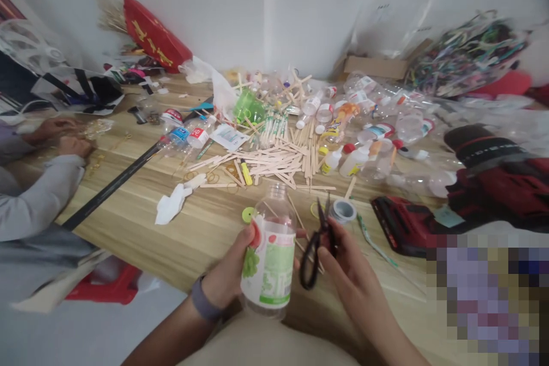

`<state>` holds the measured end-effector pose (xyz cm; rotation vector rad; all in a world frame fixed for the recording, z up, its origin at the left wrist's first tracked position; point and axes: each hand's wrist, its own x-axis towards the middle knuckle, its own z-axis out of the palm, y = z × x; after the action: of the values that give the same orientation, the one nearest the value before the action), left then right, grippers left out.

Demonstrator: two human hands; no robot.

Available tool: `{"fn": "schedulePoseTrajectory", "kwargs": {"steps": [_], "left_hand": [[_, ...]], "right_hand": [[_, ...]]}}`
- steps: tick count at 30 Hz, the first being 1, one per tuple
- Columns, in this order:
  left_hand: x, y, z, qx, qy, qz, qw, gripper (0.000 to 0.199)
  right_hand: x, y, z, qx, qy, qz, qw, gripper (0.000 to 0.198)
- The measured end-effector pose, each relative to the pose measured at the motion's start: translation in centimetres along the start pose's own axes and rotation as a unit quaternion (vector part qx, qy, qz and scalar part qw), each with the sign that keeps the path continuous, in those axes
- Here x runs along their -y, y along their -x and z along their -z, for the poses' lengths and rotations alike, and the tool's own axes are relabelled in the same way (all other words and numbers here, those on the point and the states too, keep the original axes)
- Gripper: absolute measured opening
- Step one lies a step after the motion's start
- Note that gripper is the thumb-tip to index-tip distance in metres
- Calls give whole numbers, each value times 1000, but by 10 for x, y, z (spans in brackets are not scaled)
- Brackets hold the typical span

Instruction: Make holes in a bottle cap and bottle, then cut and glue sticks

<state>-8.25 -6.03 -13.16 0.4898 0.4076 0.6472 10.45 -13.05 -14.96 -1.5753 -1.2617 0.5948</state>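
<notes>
My left hand (pixel 229 266) is wrapped round a clear plastic bottle (pixel 274 266) with a green, white and pink fruit label. The bottle stands nearly upright in front of me, its neck bare of a cap. In my right hand (pixel 349 266) is a pair of dark-handled scissors (pixel 312 260), points upward and blades slightly apart. The scissors are just right of the bottle, not touching it as far as I can see. Behind them on the table are a roll of grey tape (pixel 344 210) and a yellow-green round cap (pixel 247 215).
Wooden sticks (pixel 278 163) are heaped mid-table, with glue bottles (pixel 354 161) and many plastic bottles (pixel 414 126) beyond. A red and black power tool (pixel 412 223) lies right. A black bar (pixel 114 189) crosses the left side, near another person's hands (pixel 75 143). White tissue (pixel 174 204) lies nearby.
</notes>
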Motion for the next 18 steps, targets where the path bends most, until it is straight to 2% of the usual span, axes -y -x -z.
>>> {"fn": "schedulePoseTrajectory", "kwargs": {"steps": [6, 8, 11, 13, 16, 18], "left_hand": [[-1, 4, 7, 46, 21, 16, 999, 73], [-6, 3, 4, 56, 12, 14, 998, 73], [-14, -1, 0, 44, 4, -13, 999, 69], [-16, -6, 2, 34, 18, -23, 999, 67], [-17, -16, 9, 18, 47, -14, 999, 62], [-16, -21, 14, -3, 57, -8, 998, 59]], "right_hand": [[9, -26, -5, -27, 59, 7, 998, 46], [7, -32, -3, -15, 82, 2, 997, 46], [1, -33, -3, 3, 100, 20, 995, 41], [-4, -29, -7, -8, 92, 26, 995, 45], [-14, -21, -13, -27, 69, -7, 997, 49], [-21, -20, -12, -20, 53, 13, 998, 50]]}}
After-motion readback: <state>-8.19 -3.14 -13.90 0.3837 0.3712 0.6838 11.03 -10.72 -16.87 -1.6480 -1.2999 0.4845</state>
